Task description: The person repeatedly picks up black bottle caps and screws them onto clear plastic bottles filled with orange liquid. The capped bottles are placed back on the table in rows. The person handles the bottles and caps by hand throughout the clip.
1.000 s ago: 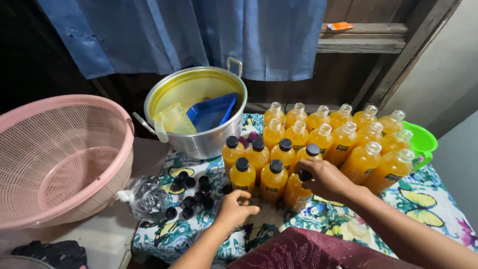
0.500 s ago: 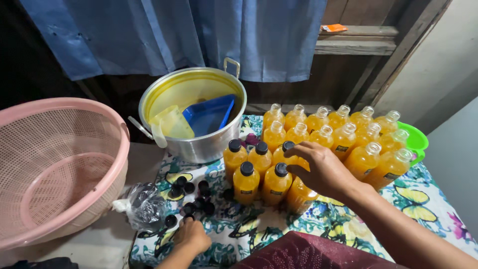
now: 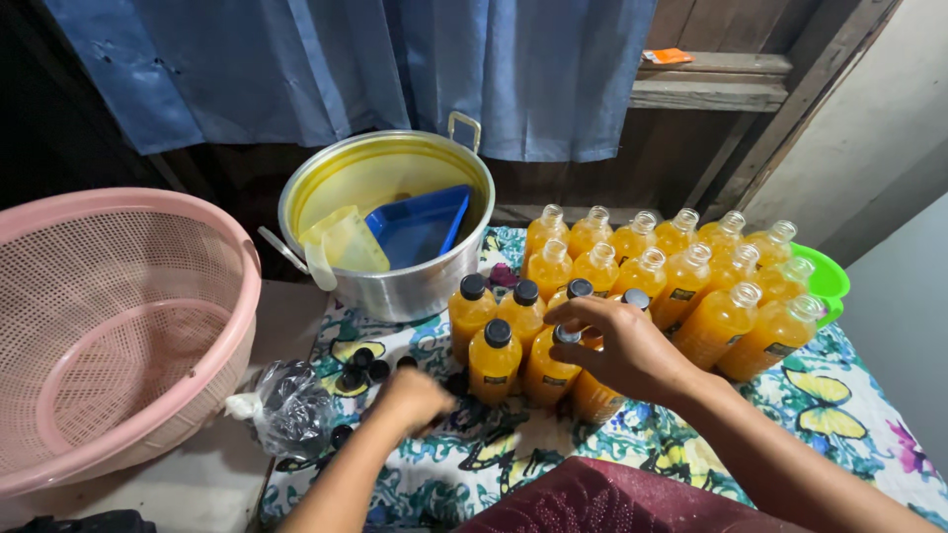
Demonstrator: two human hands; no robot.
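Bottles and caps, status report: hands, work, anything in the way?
Right hand on capped orange bottle, fingers at its cap. Left hand blurred among loose black caps. Uncapped bottles behind; nothing blocking.

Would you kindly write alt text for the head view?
A person's right hand grips the black cap of an orange-juice-filled plastic bottle, while the left hand reaches among loose black caps on a floral cloth.

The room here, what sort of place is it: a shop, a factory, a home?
Probably a home kitchen corner used for small-batch bottling: orange juice bottles crowd a patterned cloth, beside a metal pot and a pink basket.
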